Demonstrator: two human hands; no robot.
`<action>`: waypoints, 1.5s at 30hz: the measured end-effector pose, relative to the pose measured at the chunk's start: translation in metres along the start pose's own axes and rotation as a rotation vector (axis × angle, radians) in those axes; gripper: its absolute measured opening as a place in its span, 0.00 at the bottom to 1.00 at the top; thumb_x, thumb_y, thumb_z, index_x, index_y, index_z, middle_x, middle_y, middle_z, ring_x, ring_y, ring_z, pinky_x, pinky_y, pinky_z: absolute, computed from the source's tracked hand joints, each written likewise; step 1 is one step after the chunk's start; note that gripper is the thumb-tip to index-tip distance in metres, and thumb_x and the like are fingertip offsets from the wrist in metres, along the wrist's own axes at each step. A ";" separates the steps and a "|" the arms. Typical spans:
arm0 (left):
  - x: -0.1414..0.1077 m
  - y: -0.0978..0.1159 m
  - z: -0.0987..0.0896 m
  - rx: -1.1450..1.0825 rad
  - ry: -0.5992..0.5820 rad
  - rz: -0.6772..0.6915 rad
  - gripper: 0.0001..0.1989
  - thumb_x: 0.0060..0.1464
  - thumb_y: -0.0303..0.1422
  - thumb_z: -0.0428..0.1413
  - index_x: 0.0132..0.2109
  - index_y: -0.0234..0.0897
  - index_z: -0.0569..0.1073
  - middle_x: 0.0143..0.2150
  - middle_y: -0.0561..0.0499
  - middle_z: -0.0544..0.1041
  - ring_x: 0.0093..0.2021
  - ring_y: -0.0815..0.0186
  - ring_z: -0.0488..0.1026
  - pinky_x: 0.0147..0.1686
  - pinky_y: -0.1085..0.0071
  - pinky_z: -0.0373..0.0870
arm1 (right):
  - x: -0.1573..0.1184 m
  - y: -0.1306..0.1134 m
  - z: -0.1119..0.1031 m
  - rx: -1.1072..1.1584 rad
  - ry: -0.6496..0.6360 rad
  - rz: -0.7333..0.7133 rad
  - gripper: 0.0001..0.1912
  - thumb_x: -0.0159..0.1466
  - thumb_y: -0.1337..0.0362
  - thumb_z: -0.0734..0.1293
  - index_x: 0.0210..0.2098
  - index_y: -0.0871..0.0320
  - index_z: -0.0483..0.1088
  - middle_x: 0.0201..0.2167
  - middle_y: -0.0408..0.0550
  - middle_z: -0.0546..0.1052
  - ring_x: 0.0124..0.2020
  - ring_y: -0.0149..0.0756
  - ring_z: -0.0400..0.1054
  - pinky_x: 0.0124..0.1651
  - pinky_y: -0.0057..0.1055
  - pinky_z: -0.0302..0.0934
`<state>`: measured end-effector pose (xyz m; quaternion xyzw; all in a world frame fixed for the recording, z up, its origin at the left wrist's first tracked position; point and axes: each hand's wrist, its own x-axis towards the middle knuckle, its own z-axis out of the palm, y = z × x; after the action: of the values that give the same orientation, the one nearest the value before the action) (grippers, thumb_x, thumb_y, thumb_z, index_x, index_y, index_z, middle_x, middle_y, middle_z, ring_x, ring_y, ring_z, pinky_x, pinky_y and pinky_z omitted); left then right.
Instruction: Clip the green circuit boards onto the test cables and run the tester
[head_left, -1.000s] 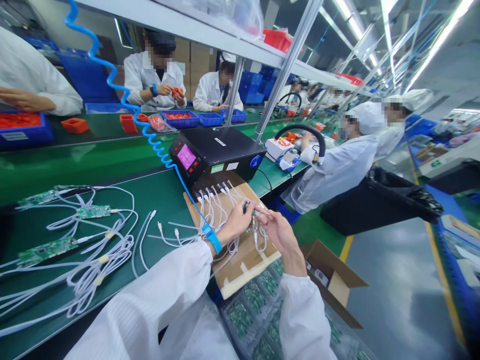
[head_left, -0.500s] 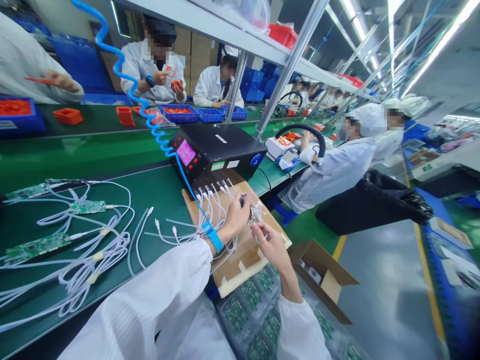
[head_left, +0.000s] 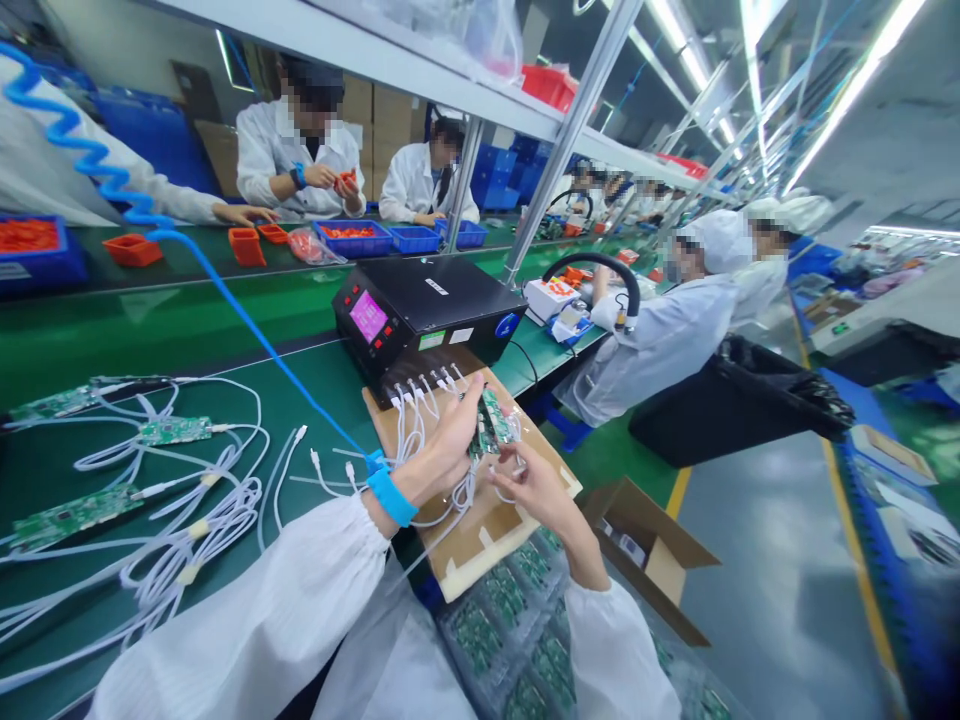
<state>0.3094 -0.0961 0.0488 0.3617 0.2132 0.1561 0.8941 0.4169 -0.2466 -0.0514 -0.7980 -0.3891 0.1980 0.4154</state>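
Observation:
My left hand (head_left: 450,445), with a blue wrist strap (head_left: 391,497), is closed on a green circuit board (head_left: 493,418) tilted above the brown work board (head_left: 480,535). At the lower edge of that circuit board my right hand (head_left: 541,487) has its thumb and fingertips pinched together; what lies between them is too small to make out. White cables (head_left: 409,425) run from the front of a black test box (head_left: 435,300) with a pink screen. Some of them pass beneath my hands.
On the green bench at left lie wired circuit boards (head_left: 176,430) and bundled white cables (head_left: 202,530). Trays of boards (head_left: 480,625) sit below the work board, beside an open carton (head_left: 660,560). A blue coiled cord (head_left: 112,180) stretches to my wrist. Co-workers sit opposite and at right.
The circuit board has turned so that its green face shows. My left wrist has shifted left and down. The blue cord has swung left, and a co-worker's hand has reached toward the orange parts.

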 end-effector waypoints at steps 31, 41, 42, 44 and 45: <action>-0.172 -0.101 -0.096 1.234 -0.509 0.006 0.25 0.55 0.53 0.59 0.50 0.39 0.77 0.52 0.39 0.79 0.52 0.49 0.76 0.54 0.54 0.73 | -0.250 -0.055 0.138 1.556 -0.003 0.302 0.23 0.50 0.60 0.82 0.41 0.62 0.75 0.35 0.48 0.80 0.40 0.38 0.76 0.52 0.38 0.66; -0.205 -0.119 -0.107 1.178 -0.533 -0.276 0.33 0.58 0.57 0.56 0.59 0.39 0.74 0.57 0.41 0.79 0.59 0.50 0.76 0.59 0.58 0.75 | -0.285 -0.021 0.161 1.325 -0.079 0.476 0.27 0.43 0.51 0.85 0.34 0.60 0.77 0.31 0.40 0.78 0.33 0.28 0.70 0.45 0.28 0.64; -0.205 -0.118 -0.109 1.194 -0.524 -0.266 0.34 0.58 0.58 0.56 0.62 0.40 0.73 0.61 0.41 0.77 0.63 0.49 0.73 0.61 0.56 0.73 | -0.292 -0.013 0.150 1.231 -0.034 0.511 0.26 0.45 0.52 0.85 0.37 0.60 0.78 0.32 0.41 0.79 0.33 0.28 0.70 0.44 0.29 0.65; -0.203 -0.113 -0.112 1.217 -0.505 -0.249 0.36 0.57 0.59 0.55 0.64 0.40 0.72 0.65 0.42 0.74 0.67 0.48 0.70 0.63 0.53 0.71 | -0.314 0.008 0.123 1.075 0.145 0.606 0.26 0.51 0.53 0.83 0.44 0.60 0.79 0.37 0.44 0.81 0.36 0.31 0.73 0.46 0.30 0.67; -0.201 -0.109 -0.113 1.219 -0.498 -0.246 0.36 0.57 0.59 0.56 0.63 0.40 0.73 0.65 0.42 0.74 0.67 0.48 0.70 0.63 0.53 0.71 | -0.328 0.022 0.108 1.012 0.258 0.662 0.25 0.52 0.53 0.82 0.44 0.61 0.79 0.37 0.46 0.82 0.37 0.32 0.73 0.45 0.30 0.68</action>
<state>0.0942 -0.1927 -0.0482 0.8002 0.0904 -0.1835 0.5637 0.1552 -0.4568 -0.1339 -0.5981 0.0748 0.3783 0.7025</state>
